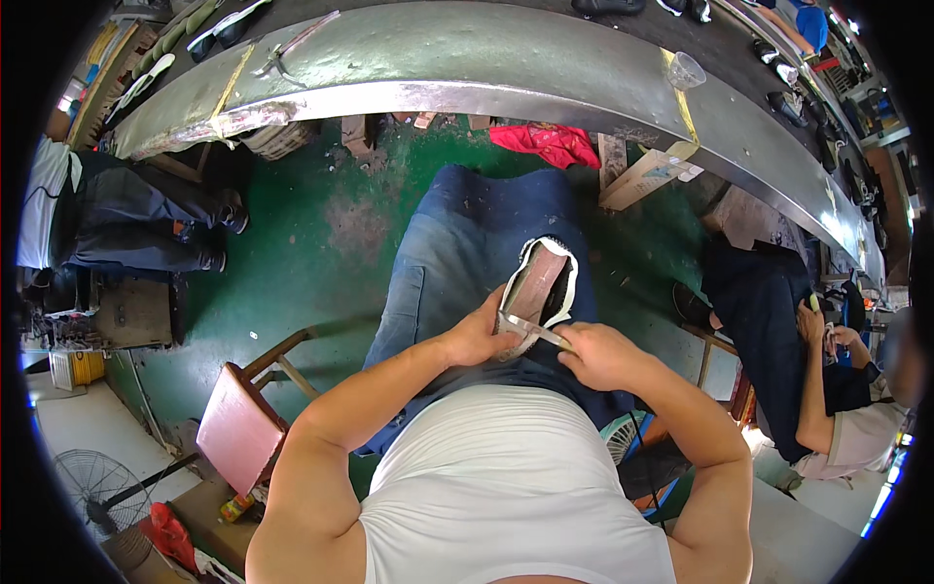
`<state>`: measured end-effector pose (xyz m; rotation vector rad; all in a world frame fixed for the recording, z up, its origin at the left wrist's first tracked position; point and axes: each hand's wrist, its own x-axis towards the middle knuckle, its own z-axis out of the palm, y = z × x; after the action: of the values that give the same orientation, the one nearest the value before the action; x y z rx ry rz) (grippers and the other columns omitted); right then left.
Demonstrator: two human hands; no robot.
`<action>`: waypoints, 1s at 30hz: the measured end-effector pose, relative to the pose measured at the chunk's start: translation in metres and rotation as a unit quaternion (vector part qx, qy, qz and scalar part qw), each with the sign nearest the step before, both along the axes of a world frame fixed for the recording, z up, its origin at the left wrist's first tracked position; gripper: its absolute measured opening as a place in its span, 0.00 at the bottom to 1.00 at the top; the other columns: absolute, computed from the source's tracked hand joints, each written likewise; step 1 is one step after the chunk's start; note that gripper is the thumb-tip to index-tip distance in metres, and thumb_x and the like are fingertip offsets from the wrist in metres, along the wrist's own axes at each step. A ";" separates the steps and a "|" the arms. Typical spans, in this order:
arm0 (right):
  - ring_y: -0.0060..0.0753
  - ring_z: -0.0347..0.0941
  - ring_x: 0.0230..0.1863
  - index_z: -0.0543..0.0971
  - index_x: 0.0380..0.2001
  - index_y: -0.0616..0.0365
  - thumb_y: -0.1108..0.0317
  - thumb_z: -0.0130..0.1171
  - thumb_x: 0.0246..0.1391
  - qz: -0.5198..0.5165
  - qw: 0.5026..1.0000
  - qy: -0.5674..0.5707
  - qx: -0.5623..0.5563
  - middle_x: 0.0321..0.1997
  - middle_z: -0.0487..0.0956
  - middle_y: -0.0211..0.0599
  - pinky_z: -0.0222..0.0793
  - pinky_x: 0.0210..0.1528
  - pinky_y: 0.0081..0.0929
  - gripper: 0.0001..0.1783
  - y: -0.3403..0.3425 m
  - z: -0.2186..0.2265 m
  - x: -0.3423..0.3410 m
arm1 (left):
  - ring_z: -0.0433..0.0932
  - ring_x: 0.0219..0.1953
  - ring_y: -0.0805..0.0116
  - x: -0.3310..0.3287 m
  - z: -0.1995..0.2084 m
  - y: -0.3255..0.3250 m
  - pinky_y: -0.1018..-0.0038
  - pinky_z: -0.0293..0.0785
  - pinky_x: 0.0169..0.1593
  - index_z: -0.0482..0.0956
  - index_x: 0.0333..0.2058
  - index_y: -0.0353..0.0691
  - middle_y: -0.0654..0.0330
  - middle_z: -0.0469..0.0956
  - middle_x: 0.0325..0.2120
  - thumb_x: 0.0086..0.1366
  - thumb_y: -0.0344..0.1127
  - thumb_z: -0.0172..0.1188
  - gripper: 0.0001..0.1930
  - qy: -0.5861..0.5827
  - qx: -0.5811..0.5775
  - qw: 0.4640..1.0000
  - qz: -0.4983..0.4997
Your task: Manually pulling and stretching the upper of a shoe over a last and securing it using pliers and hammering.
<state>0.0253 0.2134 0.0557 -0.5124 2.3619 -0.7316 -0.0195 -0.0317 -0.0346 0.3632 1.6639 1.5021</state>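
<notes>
A shoe upper (538, 284) lies bottom up over my thighs, with a pinkish-brown insole showing inside its white and black edge. My left hand (475, 334) grips the near left side of it, thumb laid over the near end. In my right hand (605, 354) is a knife (538, 332), its flat, pale metal blade stretching left across the near end of the shoe upper toward my left thumb. Whether the blade's edge touches the material I cannot tell. The fingers of my right hand are curled round the handle, which they hide.
A long metal-edged bench (428, 73) curves across the front, bearing a hammer (279, 63) and a clear cup (686, 70). Red cloth (545, 144) hangs beneath it. A pink-seated chair (241, 428) and a fan (97, 496) stand left. Co-workers sit on both sides.
</notes>
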 end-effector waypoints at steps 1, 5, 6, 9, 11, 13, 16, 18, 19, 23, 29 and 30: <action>0.59 0.77 0.45 0.75 0.38 0.66 0.67 0.58 0.58 -0.025 0.999 0.018 0.022 0.40 0.78 0.55 0.73 0.49 0.47 0.12 -0.001 0.006 0.000 | 0.56 0.71 0.54 0.002 -0.003 0.000 0.67 0.52 0.72 0.37 0.71 0.28 0.40 0.56 0.67 0.61 0.32 0.65 0.51 0.000 -0.001 1.000 -0.001; 0.58 0.78 0.45 0.76 0.42 0.71 0.70 0.58 0.56 0.036 0.989 -0.023 0.145 0.42 0.79 0.58 0.74 0.48 0.46 0.14 -0.006 0.028 -0.014 | 0.52 0.73 0.55 0.010 -0.007 -0.002 0.68 0.49 0.73 0.34 0.72 0.31 0.41 0.49 0.71 0.62 0.35 0.61 0.50 0.074 -0.006 0.997 -0.011; 0.58 0.78 0.45 0.76 0.42 0.71 0.70 0.58 0.56 0.033 0.989 -0.024 0.144 0.42 0.79 0.58 0.74 0.48 0.46 0.14 -0.007 0.035 -0.021 | 0.51 0.73 0.56 0.011 -0.005 -0.002 0.68 0.48 0.73 0.34 0.72 0.31 0.43 0.47 0.72 0.64 0.39 0.59 0.49 0.070 -0.003 0.997 -0.017; 0.59 0.78 0.42 0.75 0.38 0.72 0.67 0.57 0.59 0.112 0.965 -0.112 0.210 0.36 0.80 0.57 0.73 0.48 0.47 0.15 -0.012 0.047 -0.038 | 0.53 0.73 0.60 0.005 0.015 0.007 0.70 0.49 0.72 0.37 0.73 0.32 0.48 0.49 0.72 0.72 0.52 0.47 0.43 -0.258 0.224 0.934 0.105; 0.60 0.78 0.39 0.76 0.36 0.70 0.64 0.57 0.59 0.114 0.981 -0.045 0.153 0.32 0.81 0.56 0.73 0.45 0.50 0.15 -0.014 0.042 -0.040 | 0.55 0.72 0.61 0.010 -0.002 0.014 0.70 0.51 0.72 0.41 0.72 0.32 0.50 0.52 0.72 0.74 0.56 0.40 0.40 -0.269 0.192 0.929 0.167; 0.60 0.79 0.38 0.76 0.35 0.69 0.64 0.58 0.58 0.086 0.988 -0.030 0.123 0.33 0.81 0.57 0.74 0.43 0.50 0.15 -0.009 0.016 -0.032 | 0.57 0.71 0.63 0.012 -0.019 0.020 0.70 0.53 0.71 0.46 0.72 0.32 0.51 0.55 0.71 0.76 0.61 0.33 0.40 -0.281 0.160 0.919 0.225; 0.61 0.78 0.35 0.75 0.35 0.66 0.64 0.59 0.56 0.003 0.998 0.049 0.027 0.32 0.80 0.57 0.73 0.39 0.52 0.14 -0.014 -0.021 -0.008 | 0.67 0.66 0.61 0.007 -0.024 0.027 0.70 0.59 0.67 0.66 0.64 0.31 0.49 0.69 0.63 0.77 0.60 0.30 0.37 -0.154 -0.038 0.934 0.321; 0.60 0.77 0.36 0.73 0.36 0.64 0.63 0.60 0.55 -0.091 0.990 0.104 -0.017 0.34 0.80 0.57 0.73 0.39 0.50 0.14 -0.029 -0.042 0.015 | 0.70 0.63 0.59 0.002 -0.041 0.030 0.70 0.62 0.66 0.70 0.62 0.30 0.47 0.73 0.59 0.78 0.57 0.32 0.35 -0.093 -0.058 0.933 0.342; 0.59 0.78 0.38 0.73 0.37 0.63 0.62 0.60 0.56 -0.119 0.985 0.121 -0.032 0.36 0.79 0.57 0.73 0.40 0.49 0.14 -0.038 -0.039 0.019 | 0.73 0.61 0.57 -0.001 -0.039 0.031 0.69 0.64 0.64 0.73 0.59 0.30 0.45 0.77 0.56 0.78 0.55 0.33 0.34 -0.032 -0.080 0.929 0.359; 0.61 0.77 0.40 0.72 0.39 0.65 0.64 0.60 0.56 -0.033 0.999 -0.021 0.005 0.37 0.79 0.57 0.72 0.45 0.49 0.15 -0.013 -0.017 -0.008 | 0.78 0.55 0.44 -0.002 -0.034 0.025 0.63 0.71 0.59 0.78 0.53 0.30 0.40 0.79 0.50 0.78 0.50 0.34 0.30 0.073 -0.169 0.928 0.323; 0.59 0.77 0.42 0.71 0.43 0.66 0.67 0.57 0.59 -0.088 0.971 0.219 0.036 0.40 0.78 0.56 0.73 0.46 0.49 0.14 -0.003 -0.019 -0.010 | 0.76 0.53 0.39 0.003 -0.020 0.027 0.58 0.72 0.58 0.74 0.58 0.33 0.39 0.77 0.51 0.76 0.44 0.39 0.24 0.234 -0.179 0.920 0.259; 0.58 0.77 0.42 0.71 0.43 0.65 0.68 0.57 0.59 -0.098 0.978 0.172 0.060 0.40 0.78 0.55 0.74 0.45 0.48 0.14 -0.002 -0.017 -0.007 | 0.76 0.53 0.39 0.003 -0.023 0.027 0.58 0.72 0.58 0.74 0.58 0.33 0.39 0.77 0.51 0.76 0.44 0.39 0.24 0.235 -0.179 0.919 0.261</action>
<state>0.0181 0.2109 0.0389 -0.3810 2.7916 -0.6193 -0.0163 -0.0049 -0.0580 0.0746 2.5243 1.5030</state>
